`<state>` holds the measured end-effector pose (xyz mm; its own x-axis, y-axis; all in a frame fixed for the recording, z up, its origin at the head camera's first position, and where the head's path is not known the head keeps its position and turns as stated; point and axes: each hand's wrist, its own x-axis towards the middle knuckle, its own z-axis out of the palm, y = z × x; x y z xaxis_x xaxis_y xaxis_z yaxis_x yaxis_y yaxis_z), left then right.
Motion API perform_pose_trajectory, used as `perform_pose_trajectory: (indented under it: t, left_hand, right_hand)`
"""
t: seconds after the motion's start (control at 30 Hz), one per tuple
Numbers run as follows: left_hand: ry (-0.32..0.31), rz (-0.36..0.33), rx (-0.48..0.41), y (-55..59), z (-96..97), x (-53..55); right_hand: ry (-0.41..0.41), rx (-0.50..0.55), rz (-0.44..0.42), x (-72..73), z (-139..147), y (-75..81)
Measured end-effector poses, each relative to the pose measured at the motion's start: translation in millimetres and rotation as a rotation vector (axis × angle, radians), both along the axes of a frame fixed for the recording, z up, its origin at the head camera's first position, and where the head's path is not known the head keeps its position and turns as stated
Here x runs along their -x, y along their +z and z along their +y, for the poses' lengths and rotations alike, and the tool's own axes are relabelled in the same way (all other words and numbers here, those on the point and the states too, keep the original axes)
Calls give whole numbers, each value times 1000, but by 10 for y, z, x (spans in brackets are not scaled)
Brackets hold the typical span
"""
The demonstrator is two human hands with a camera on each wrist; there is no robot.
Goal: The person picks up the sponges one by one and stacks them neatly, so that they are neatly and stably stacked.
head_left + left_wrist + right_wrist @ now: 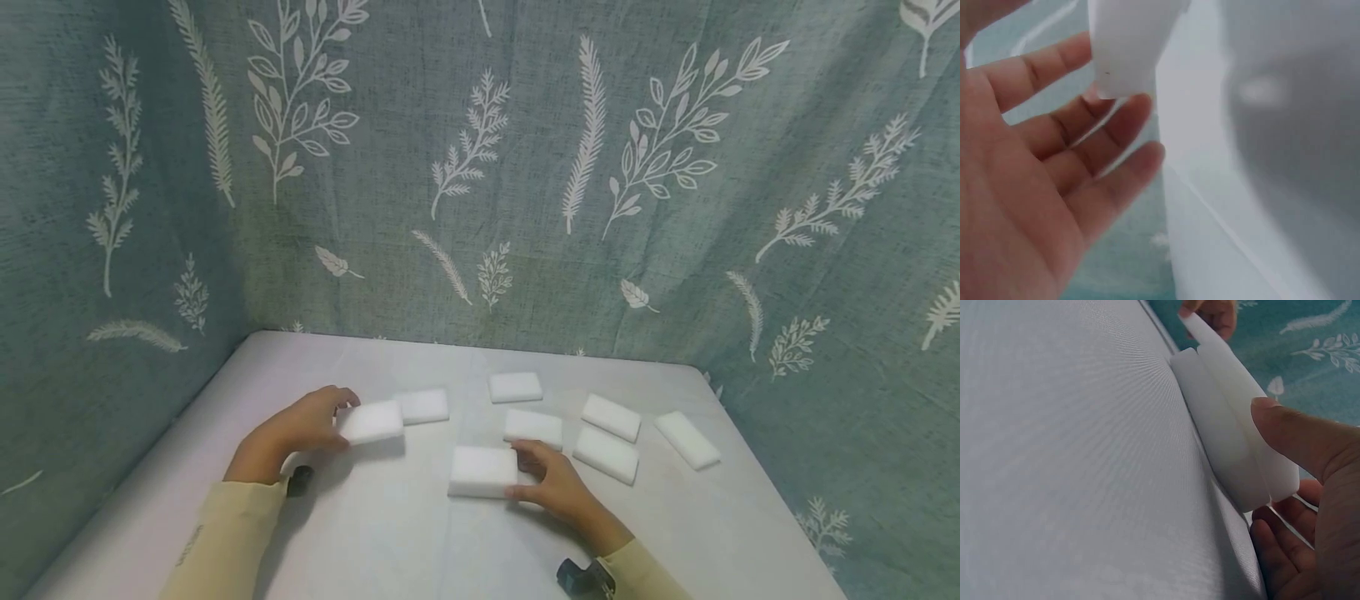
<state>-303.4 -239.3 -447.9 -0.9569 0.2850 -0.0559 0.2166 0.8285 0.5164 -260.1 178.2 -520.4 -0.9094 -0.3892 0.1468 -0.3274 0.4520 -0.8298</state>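
Note:
In the head view my left hand (303,429) pinches one end of a white sponge block (371,422) and holds it above the table, its shadow beneath. The left wrist view shows that sponge (1129,47) at the fingertips, the lower fingers spread loosely. Toward the middle, my right hand (555,483) grips the right end of a two-high stack of white sponges (483,472). In the right wrist view the thumb lies against the upper sponge (1250,419); the lower sponge (1216,437) sits flush under it on the table. Fingers reach round the far side, partly hidden.
Several loose white sponges lie flat, among them one behind the left hand's sponge (427,406), one at the back (514,387) and one at the far right (687,440). Green leaf-patterned cloth (525,167) hangs behind and beside the white table (375,533).

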Motion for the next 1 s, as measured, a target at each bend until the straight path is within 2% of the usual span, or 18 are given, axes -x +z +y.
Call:
perform_pose_trajectory:
  t: [0.37,0.4,0.47,0.6,0.7,1.0]
  left_hand:
    - [-104,101,-12,123,343,-60]
    - [-118,107,-10,132,379,-68]
    - [-129,105,-5,132,450,-77]
    - [-170,107,-15,107,553,-93]
    - [-205,114,-26,85,609,-107]
    - [-271,134,-35,68,774,-118]
  right_hand:
    - [4,29,-30,-20,-4,27]
    - [5,33,-33,-45,-16,72]
    - [7,40,-35,-81,-40,134]
    - [8,49,-36,-88,-59,155]
    - [8,61,-30,-23,-33,45]
    - [-4,50,-25,-24,-25,36]
